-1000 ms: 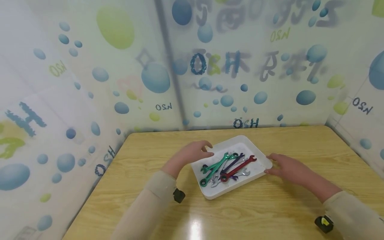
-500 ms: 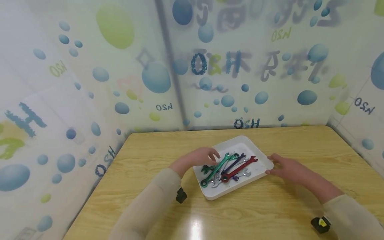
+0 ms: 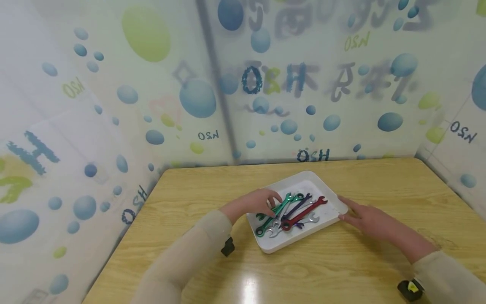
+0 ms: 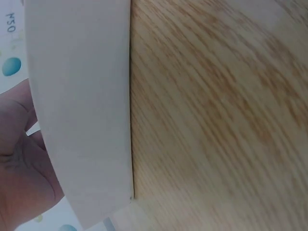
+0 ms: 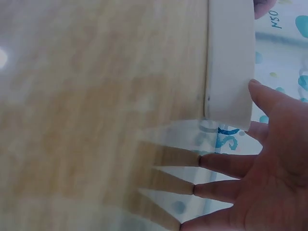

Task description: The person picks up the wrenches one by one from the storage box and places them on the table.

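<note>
A white tray (image 3: 333, 209) holds a pile of wrenches in the head view. On top lie a red wrench (image 3: 306, 213), a dark purple wrench (image 3: 298, 206) and a green ratchet wrench (image 3: 266, 224), with silver ones among them. My left hand (image 3: 259, 202) reaches over the tray's left side, its bent fingers down at the green wrenches; whether they pinch one is unclear. In the left wrist view the tray wall (image 4: 82, 96) hides those fingertips. My right hand (image 5: 284, 159) is at the tray's right corner, thumb touching the wall, other fingers straight and spread.
The tray stands on a wooden table (image 3: 205, 185). Behind and to the left rise walls (image 3: 265, 143) printed with blue and green bubbles. A black wrist device (image 3: 228, 246) sits under the left sleeve, another (image 3: 411, 290) by the right.
My left hand has moved from above the tray's left rim rightward and down to the green wrenches. My right hand has stayed at the corner, its fingers straighter now.
</note>
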`<move>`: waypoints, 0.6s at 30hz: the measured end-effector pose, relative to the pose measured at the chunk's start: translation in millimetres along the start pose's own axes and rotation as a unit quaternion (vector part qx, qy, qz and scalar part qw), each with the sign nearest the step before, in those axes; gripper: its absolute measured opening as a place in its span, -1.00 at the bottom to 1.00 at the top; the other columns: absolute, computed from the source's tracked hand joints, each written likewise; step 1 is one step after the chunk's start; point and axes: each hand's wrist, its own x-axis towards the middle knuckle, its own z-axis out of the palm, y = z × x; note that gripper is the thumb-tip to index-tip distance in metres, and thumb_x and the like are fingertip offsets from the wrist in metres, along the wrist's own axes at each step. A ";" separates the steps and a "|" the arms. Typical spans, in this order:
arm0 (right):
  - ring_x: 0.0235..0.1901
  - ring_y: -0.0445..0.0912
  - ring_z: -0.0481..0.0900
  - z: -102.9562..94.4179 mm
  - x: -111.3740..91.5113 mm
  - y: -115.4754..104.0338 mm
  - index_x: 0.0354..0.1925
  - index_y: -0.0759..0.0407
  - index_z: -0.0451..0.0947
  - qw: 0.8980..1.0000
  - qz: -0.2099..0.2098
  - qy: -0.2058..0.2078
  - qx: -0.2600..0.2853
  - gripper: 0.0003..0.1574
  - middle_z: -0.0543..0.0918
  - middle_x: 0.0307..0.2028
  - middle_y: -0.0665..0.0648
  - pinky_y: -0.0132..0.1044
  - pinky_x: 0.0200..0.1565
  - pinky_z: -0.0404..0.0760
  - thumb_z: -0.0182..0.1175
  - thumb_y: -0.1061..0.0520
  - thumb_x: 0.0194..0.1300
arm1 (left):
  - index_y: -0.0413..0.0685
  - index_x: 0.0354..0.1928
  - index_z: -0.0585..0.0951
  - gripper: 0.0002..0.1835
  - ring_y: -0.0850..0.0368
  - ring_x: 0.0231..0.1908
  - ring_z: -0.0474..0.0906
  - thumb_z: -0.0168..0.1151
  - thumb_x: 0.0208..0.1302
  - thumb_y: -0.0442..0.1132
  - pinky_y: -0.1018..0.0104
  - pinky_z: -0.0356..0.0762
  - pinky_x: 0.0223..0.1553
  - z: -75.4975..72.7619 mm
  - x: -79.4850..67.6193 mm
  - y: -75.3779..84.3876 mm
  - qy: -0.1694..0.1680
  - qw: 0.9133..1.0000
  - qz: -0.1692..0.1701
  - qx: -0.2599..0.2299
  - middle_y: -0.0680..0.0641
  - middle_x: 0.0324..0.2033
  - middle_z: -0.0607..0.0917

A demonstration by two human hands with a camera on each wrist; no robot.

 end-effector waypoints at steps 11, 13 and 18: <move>0.15 0.42 0.35 -12.1 5.0 -1.2 0.49 0.15 0.08 0.999 0.017 -0.034 0.010 0.06 0.27 0.28 0.56 0.35 0.07 0.34 0.08 -0.41 0.30 | 0.09 0.23 0.47 -0.36 0.24 -0.24 0.55 0.50 0.10 -0.13 0.35 0.54 -0.18 3.2 7.5 5.4 -0.007 0.999 -0.019 0.042 0.05 -0.16 0.64; 0.17 0.46 0.32 -13.0 6.1 -0.9 0.49 0.15 0.09 0.999 0.015 -0.034 0.006 0.05 0.27 0.28 0.56 0.37 0.08 0.33 0.09 -0.41 0.30 | 0.08 0.26 0.44 -0.33 0.24 -0.23 0.55 0.50 0.10 -0.12 0.35 0.54 -0.18 3.9 9.1 4.7 -0.006 0.999 -0.021 0.050 0.05 -0.15 0.63; 0.21 0.51 0.24 -13.1 7.5 -0.4 0.48 0.14 0.10 0.999 0.016 -0.035 0.006 0.05 0.25 0.30 0.56 0.39 0.09 0.29 0.10 -0.41 0.29 | 0.05 0.26 0.50 -0.38 0.27 -0.21 0.54 0.47 0.14 -0.12 0.37 0.52 -0.14 4.7 10.9 2.6 -0.011 0.998 -0.020 0.061 0.06 -0.11 0.64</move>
